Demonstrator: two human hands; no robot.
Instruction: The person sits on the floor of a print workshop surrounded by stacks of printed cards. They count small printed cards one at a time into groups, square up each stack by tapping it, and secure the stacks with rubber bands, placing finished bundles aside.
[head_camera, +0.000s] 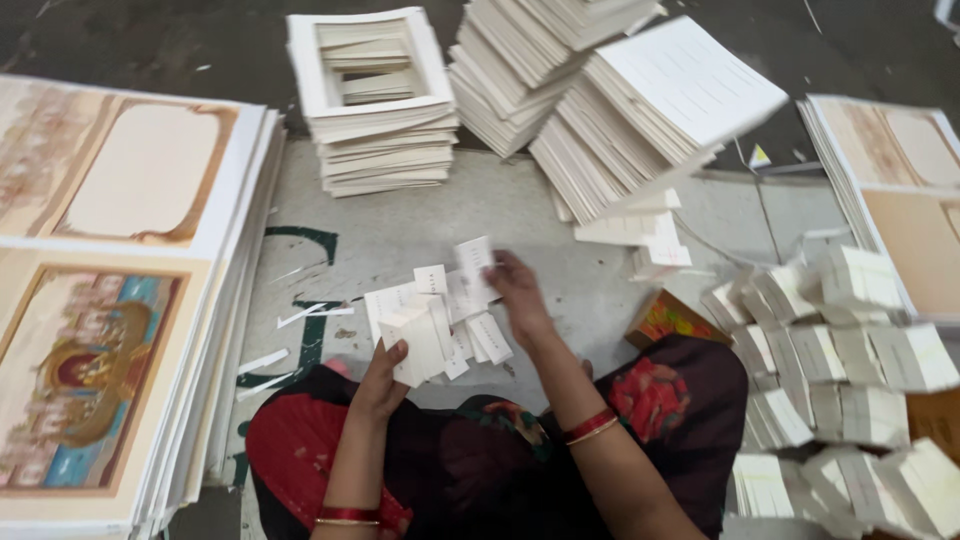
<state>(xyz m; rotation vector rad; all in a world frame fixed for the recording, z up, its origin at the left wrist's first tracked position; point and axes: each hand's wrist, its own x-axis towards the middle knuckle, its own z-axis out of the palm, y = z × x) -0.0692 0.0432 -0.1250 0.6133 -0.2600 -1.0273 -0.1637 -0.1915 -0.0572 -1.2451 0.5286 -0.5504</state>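
As you are sitting cross-legged | left hand (380, 380) is pinching a fanned sheaf of small white paper slips (420, 335) | right hand (515, 290), nearer, is gripping one upright white slip (474, 262) just right of the sheaf, above grey floor (590, 280)

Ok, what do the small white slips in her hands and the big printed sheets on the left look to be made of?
Small white slips: thin matte card or stiff paper, it seems; they keep flat and fan out between the left hand and right hand. Big printed sheets: thicker paper or board, colour-printed with no clear gloss; white layered edges show in the stack.
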